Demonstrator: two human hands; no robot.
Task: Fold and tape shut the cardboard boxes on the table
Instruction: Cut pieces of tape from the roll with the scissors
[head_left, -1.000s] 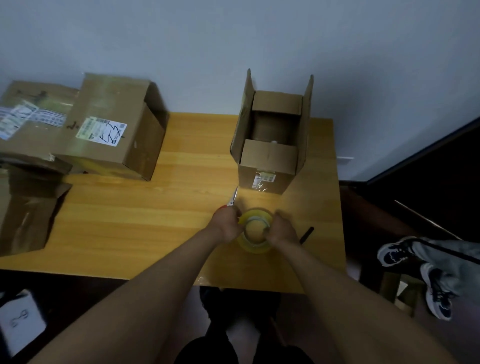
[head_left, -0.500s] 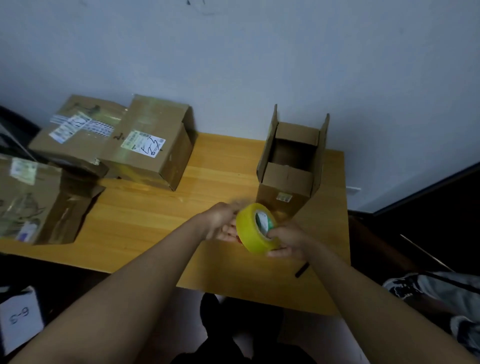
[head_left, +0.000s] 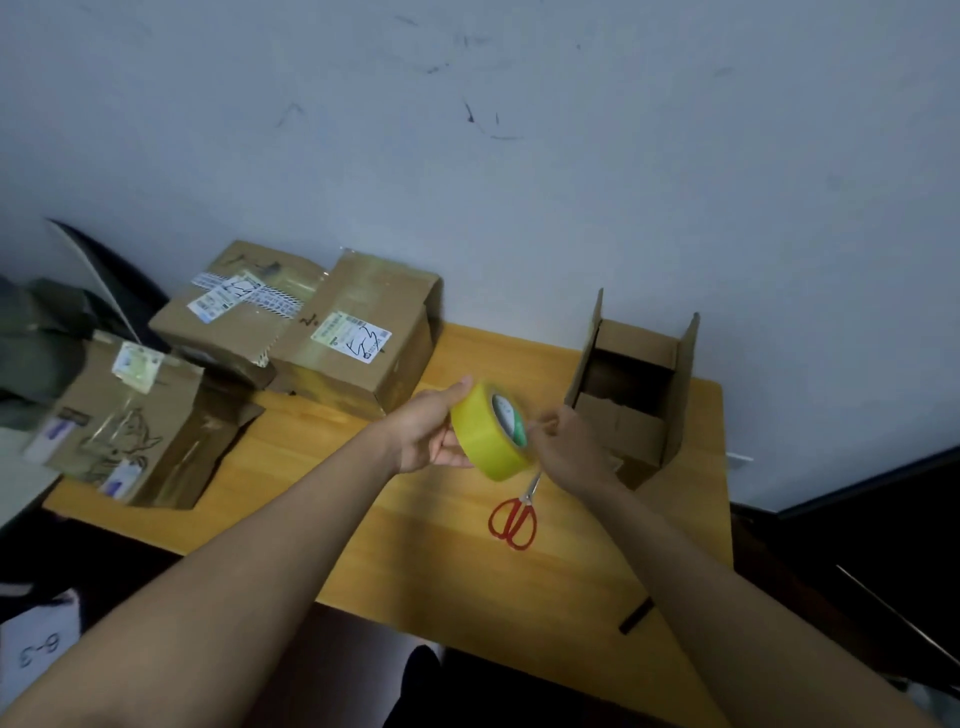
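Just left of the open box (head_left: 631, 395), the left hand (head_left: 426, 431) grips the tape roll (head_left: 491, 431) steady while the right hand (head_left: 566, 447) pinches its edge, probably hunting the loose end.

Dim room, wide-angle warp at edges, left boxes (head_left: 130, 415) blurred.

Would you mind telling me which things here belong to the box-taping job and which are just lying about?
For the job:
- yellow tape roll, held in the left hand, right hand at its edge
- open box, flaps up
- red scissors on the table
- three taped boxes at the left

Lying about:
- black strip near the table's edge
- paper marked 6-3 on the floor
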